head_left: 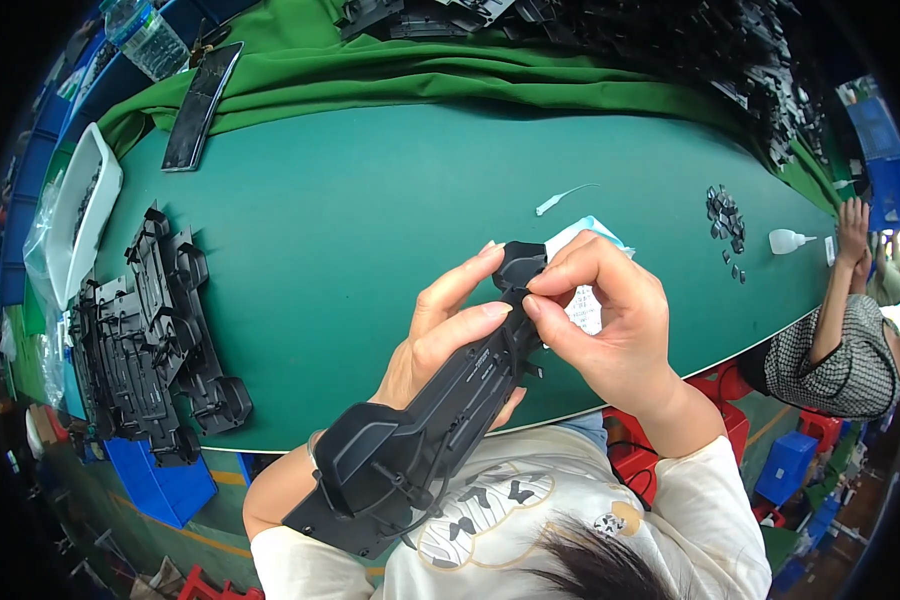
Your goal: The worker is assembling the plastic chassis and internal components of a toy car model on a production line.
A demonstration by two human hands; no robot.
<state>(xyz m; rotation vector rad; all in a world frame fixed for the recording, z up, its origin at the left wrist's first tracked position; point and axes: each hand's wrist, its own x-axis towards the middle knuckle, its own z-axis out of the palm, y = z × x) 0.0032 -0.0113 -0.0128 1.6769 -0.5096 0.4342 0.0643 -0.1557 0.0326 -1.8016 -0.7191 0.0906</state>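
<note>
A long black moulded plastic part [465, 395] lies slantwise in front of my body, its wide end toward my left forearm. My left hand [425, 345] grips it from the left side, with the thumb on top and fingertips showing beneath. At the far, narrow end, my right hand [615, 325] pinches thumb and forefinger together against the part. Whatever sits between those fingertips is too small to make out. Partly behind my right hand is a white and light blue paper packet [585, 312] with print on it.
Similar black parts [155, 345] are stacked at left, beside a white bin [95, 215]. A phone [202, 108] rests near green cloth [410, 85]. Small black pieces [725, 220], a white dropper bottle [788, 242] and a thin nozzle [560, 200] lie right. A co-worker's hand [852, 235] reaches the table.
</note>
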